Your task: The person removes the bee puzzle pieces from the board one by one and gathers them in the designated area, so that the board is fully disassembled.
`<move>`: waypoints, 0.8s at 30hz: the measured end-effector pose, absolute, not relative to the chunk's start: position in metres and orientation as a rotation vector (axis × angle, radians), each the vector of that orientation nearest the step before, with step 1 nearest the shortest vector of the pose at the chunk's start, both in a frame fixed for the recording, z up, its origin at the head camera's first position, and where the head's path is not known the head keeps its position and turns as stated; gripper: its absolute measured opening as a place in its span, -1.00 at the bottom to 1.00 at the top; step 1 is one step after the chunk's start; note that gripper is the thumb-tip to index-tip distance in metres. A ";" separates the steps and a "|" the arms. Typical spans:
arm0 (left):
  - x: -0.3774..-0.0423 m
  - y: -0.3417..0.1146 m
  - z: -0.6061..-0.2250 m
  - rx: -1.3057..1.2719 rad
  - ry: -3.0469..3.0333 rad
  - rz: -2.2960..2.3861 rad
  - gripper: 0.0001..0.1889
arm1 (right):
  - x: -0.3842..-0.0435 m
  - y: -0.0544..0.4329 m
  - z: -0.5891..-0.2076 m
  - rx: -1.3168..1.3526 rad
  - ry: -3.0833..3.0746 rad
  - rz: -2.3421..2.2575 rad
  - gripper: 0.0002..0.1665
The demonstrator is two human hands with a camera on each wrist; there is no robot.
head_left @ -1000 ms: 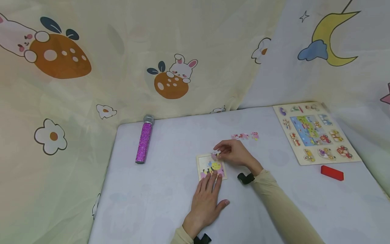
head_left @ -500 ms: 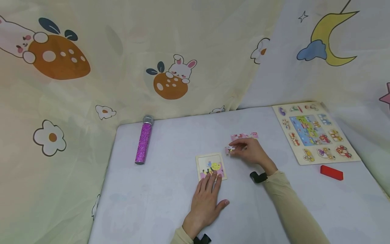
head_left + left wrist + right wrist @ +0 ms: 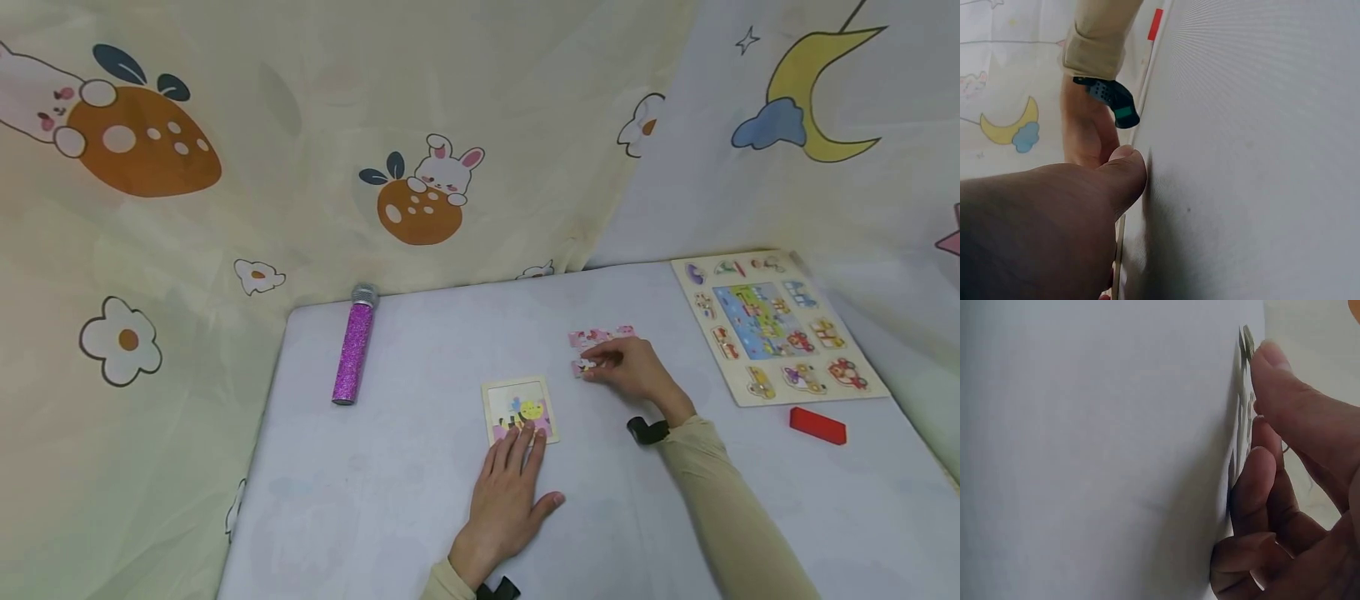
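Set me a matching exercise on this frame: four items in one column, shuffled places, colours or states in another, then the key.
1. microphone
2. block
3. left hand
4. right hand

A. pinching a small puzzle piece
B. glittery purple with a grey head
C. fingers extended over the small puzzle frame's near edge
D. red, beside the large puzzle board

Pairs: 1-B, 2-D, 3-C, 4-A

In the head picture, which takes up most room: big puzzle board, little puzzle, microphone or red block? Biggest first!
1. Big puzzle board
2. Little puzzle, partly covered by the left hand
3. Microphone, longer but thinner
4. Red block
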State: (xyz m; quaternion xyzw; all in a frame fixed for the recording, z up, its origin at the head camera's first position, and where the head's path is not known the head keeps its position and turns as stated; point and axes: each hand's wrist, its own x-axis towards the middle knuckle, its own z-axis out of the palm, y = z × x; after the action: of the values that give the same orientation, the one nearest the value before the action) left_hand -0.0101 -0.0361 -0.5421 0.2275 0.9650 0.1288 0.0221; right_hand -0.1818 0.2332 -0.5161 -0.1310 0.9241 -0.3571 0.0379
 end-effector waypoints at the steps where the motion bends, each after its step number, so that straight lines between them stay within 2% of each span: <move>1: -0.010 -0.036 -0.542 0.707 2.993 0.398 -0.07 | -0.182 0.234 -0.516 -0.413 2.839 -1.086 -0.64; 24: -0.010 -0.036 -0.542 0.698 2.988 0.405 -0.08 | -0.187 0.232 -0.516 -0.314 2.796 -1.044 -0.60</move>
State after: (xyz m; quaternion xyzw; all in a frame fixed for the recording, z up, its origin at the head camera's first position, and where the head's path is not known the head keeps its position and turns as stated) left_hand -0.0097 -0.0361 -0.5424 0.2255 0.9651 0.1309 0.0230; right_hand -0.1873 0.2321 -0.5162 -0.1043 0.9295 -0.3468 0.0701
